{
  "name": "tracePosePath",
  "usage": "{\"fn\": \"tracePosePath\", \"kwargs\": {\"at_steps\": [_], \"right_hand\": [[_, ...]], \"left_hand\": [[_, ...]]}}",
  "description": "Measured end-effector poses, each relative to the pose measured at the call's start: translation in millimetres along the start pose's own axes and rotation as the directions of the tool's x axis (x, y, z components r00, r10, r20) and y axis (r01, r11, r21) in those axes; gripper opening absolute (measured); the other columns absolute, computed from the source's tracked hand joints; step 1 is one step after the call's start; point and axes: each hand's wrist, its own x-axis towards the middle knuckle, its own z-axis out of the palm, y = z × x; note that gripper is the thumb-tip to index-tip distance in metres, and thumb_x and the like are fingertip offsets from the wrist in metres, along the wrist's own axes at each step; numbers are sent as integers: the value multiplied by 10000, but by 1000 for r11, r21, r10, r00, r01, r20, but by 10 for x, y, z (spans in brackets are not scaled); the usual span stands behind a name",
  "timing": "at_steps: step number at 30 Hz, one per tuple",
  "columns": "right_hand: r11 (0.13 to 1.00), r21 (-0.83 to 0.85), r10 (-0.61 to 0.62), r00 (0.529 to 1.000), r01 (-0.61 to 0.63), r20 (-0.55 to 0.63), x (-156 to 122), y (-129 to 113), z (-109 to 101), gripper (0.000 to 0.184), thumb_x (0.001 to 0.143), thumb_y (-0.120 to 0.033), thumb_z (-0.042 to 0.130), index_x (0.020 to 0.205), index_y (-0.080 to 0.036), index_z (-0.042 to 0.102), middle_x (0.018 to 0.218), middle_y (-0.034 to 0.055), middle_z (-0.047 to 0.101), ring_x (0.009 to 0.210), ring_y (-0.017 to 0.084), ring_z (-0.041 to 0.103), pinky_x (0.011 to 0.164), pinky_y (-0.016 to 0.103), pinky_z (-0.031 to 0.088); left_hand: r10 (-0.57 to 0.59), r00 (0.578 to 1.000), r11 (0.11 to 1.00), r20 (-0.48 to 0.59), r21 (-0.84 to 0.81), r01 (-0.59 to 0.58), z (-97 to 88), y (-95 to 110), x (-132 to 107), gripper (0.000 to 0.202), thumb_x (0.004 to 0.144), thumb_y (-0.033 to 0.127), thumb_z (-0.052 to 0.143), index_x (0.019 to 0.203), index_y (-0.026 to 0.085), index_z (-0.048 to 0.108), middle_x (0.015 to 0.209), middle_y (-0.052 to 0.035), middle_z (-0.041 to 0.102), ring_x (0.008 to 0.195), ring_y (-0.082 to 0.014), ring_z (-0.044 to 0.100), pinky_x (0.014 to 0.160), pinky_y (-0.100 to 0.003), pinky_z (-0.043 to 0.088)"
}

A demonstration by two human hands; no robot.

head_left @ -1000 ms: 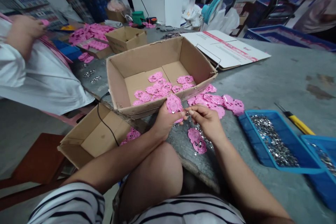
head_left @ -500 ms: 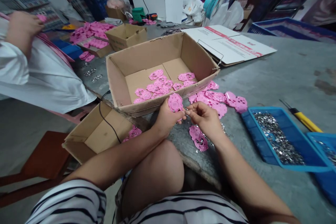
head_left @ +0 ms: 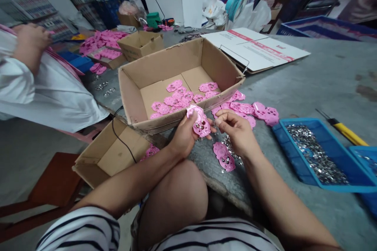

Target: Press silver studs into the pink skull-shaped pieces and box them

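My left hand grips a flat pink plastic piece studded with small metal discs, just in front of the open cardboard box. My right hand is right beside it, fingers pinched together on something too small to make out. Another pink piece lies on the grey table below my hands, among loose silver bits. Several pink pieces lie inside the box, and a heap of them lies to its right.
A blue tray of silver metal parts sits at the right, with a yellow-handled tool behind it. A lower cardboard box stands left of my knee. A person in white works at the left by more pink pieces.
My left hand has tilted the pink piece so its studded face shows. My right hand has drawn slightly back from it, still pinched.
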Motion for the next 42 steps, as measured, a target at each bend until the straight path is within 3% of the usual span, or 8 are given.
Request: {"fn": "tracePosePath", "kwargs": {"at_steps": [3, 9, 17, 28, 42], "right_hand": [[998, -30, -48, 998, 47, -36, -5, -32, -22, 262, 707, -432, 743, 624, -210, 631, 1037, 83, 597, 972, 222, 584, 820, 368, 488], [960, -235, -142, 988, 152, 59, -34, -69, -16, 247, 779, -337, 671, 583, -205, 597, 1039, 94, 594, 1142, 261, 523, 957, 421, 443], [858, -422, -235, 955, 292, 183, -56, -72, -21, 135, 793, -221, 624, 661, -199, 636, 1131, 95, 600, 1133, 261, 527, 994, 457, 415], [835, -456, -225, 948, 308, 226, -57, -72, -33, 131, 799, -201, 620, 667, -200, 625, 1040, 80, 598, 1027, 235, 543, 933, 415, 437], [805, -487, -231, 935, 339, 268, -58, -90, -55, 148, 806, -164, 607, 661, -192, 600, 943, 65, 587, 945, 216, 539, 859, 379, 437]], "left_hand": [[-53, 998, 998, 42, -35, 55, 4, 17, 10, 596, 789, 721, 524, 1011, 168, 539, 795, -74, 674, 769, -234, 693, 529, -277, 530], [-81, 995, 997, 58, 2, 82, 33, 26, -5, 769, 854, 780, 241, 1155, 152, 567, 810, -101, 688, 809, -246, 684, 557, -294, 548], [-110, 991, 994, 72, 38, 107, 8, -3, -13, 816, 853, 781, 223, 1250, 146, 547, 894, -117, 699, 851, -236, 664, 606, -292, 548], [-132, 986, 991, 100, 46, 128, -7, -32, -19, 832, 807, 820, 300, 1212, 150, 581, 854, -103, 700, 834, -236, 663, 614, -289, 541], [-189, 961, 976, 199, -70, 207, 16, -7, -9, 819, 922, 672, 71, 1334, 111, 501, 984, -133, 709, 889, -223, 679, 712, -309, 566]]}}
